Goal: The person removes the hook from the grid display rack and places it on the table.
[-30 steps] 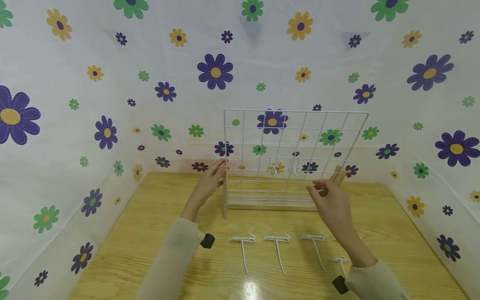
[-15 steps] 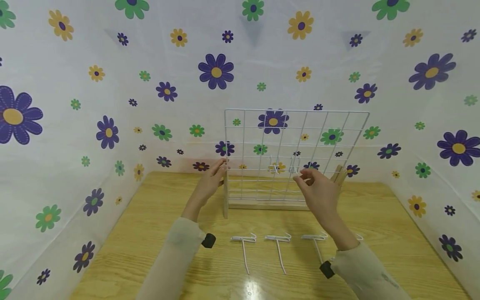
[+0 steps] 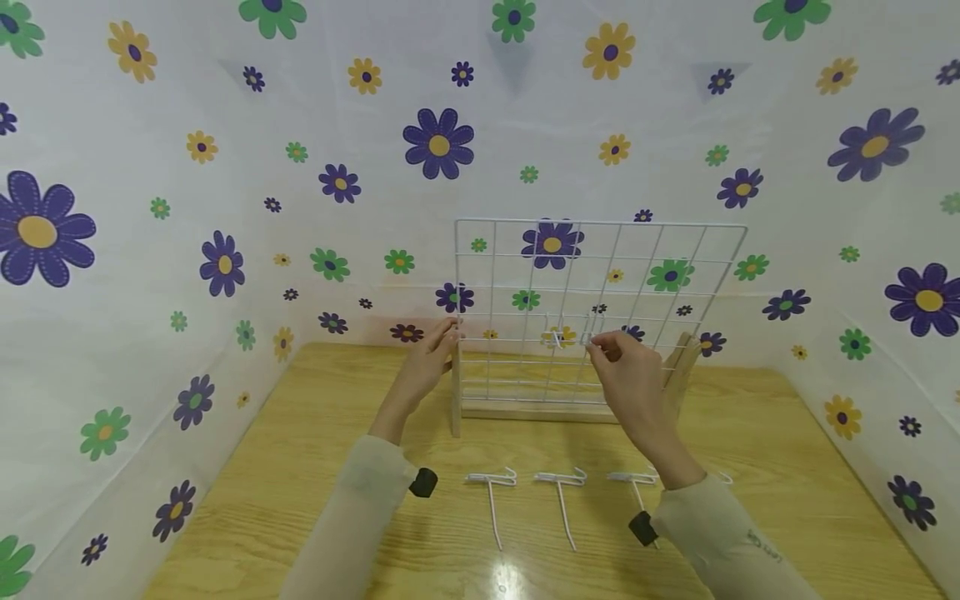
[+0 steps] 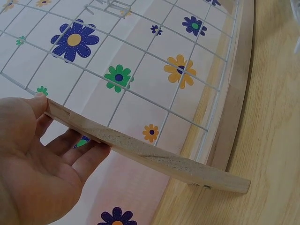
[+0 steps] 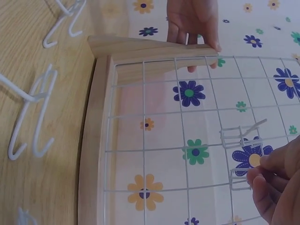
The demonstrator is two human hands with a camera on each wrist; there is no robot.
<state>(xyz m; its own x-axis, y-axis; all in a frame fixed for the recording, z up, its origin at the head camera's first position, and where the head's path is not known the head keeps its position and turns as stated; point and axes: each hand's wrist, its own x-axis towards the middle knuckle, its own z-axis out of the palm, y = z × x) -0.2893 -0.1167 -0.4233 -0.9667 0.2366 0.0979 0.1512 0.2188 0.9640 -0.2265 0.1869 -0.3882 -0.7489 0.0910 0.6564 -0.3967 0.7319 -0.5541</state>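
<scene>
A white wire grid panel [image 3: 517,315] stands upright in a wooden stand [image 3: 540,410] on the table. My left hand [image 3: 423,367] grips the stand's left upright, thumb on the near side and fingers behind it in the left wrist view. Two white wire hooks hang side by side on the grid. My right hand [image 3: 633,379] pinches the prong of the right-hand hook [image 5: 240,181] between thumb and fingertips, partly covering it. Just left of it, the other hook [image 3: 557,337] hangs untouched, its prong jutting out.
Several loose white hooks lie in a row on the wooden table [image 3: 300,500] in front of the stand, including a left one [image 3: 491,481] and a middle one [image 3: 561,481]. My right forearm hides some on the right. A flowered cloth [image 3: 360,125] surrounds the table's back and sides.
My right hand has moved left and slightly up, from beside the grid's right part to the right-hand hook. The left hand has kept its grip on the stand.
</scene>
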